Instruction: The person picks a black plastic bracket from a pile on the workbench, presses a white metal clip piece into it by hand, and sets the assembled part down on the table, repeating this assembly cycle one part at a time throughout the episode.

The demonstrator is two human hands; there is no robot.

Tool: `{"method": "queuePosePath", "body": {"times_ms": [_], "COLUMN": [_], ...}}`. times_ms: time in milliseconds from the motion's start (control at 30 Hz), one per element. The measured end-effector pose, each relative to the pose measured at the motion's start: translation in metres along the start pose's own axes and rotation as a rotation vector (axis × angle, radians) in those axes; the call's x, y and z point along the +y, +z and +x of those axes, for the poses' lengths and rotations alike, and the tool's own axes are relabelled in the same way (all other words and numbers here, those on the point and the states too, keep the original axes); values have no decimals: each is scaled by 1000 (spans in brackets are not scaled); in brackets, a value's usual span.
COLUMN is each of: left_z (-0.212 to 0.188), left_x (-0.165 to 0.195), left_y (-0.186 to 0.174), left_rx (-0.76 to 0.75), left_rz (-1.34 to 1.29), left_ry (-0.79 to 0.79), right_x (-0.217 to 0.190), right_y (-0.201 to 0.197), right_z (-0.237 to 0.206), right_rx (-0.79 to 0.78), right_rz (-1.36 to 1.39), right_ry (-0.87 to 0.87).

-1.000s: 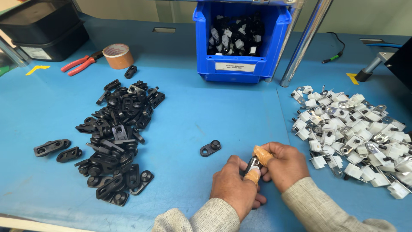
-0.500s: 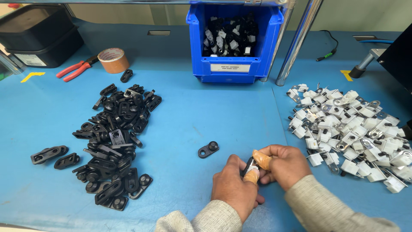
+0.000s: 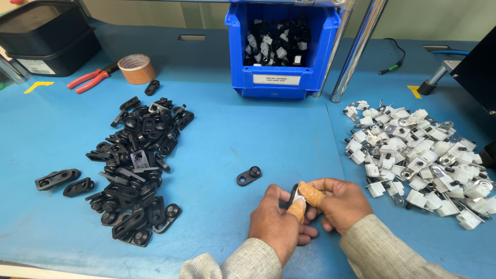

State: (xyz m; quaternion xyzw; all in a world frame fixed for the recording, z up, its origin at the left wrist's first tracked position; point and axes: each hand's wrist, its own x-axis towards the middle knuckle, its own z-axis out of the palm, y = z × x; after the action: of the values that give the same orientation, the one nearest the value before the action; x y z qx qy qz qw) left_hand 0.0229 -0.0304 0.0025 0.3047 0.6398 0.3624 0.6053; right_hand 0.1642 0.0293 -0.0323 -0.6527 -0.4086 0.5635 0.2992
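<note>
A small black plastic part with a white piece against it (image 3: 296, 197) sits low on the blue bench (image 3: 289, 139), pinched between both hands just right of centre at the near edge. The left hand (image 3: 276, 227) comes up from below, its thumb, wrapped in tan tape, pressed to the front of the part, the other fingers (image 3: 306, 238) curled under it. The right hand (image 3: 338, 202) closes in from the right, its taped forefinger laid across the top of the part and the rest of the fingers folded tight. Both sets of fingers are pressed together on the part, with no gap showing; most of the part is hidden by them.

Just to the left of the hands, apart from them, a single black clip (image 3: 249, 176) lies alone on the bench. Further left is a heap of black clips (image 3: 137, 165), with two loose ones (image 3: 64, 182) beyond its left edge. To the right of the hands spreads a heap of white and metal pieces (image 3: 413, 155).

At the back stands a blue bin (image 3: 281, 46) holding black-and-white parts, beside a slanting metal pole (image 3: 356, 51). Far left at the back lie red-handled pliers (image 3: 90, 80), a roll of brown tape (image 3: 136, 68) and a black tray (image 3: 46, 33).
</note>
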Motion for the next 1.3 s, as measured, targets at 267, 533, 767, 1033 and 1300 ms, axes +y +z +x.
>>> {"method": "queuePosePath", "body": {"times_ms": [267, 533, 767, 1033, 1300], "left_z": [3, 8, 1, 11, 14], "left_x": [0, -6, 0, 5, -3], "left_y": [10, 7, 11, 5, -5], "left_rx": [90, 60, 141, 113, -59], "left_rz": [57, -189, -56, -171, -46], "left_ry": [75, 37, 64, -53, 41], "right_x": [3, -1, 16, 60, 13], "right_y": [9, 5, 17, -15, -23], "right_z": [13, 5, 0, -28, -2], "right_rx": [132, 11, 146, -138, -182], "right_rz": [385, 90, 104, -265, 142], "right_ry": [44, 34, -49, -492, -187]}}
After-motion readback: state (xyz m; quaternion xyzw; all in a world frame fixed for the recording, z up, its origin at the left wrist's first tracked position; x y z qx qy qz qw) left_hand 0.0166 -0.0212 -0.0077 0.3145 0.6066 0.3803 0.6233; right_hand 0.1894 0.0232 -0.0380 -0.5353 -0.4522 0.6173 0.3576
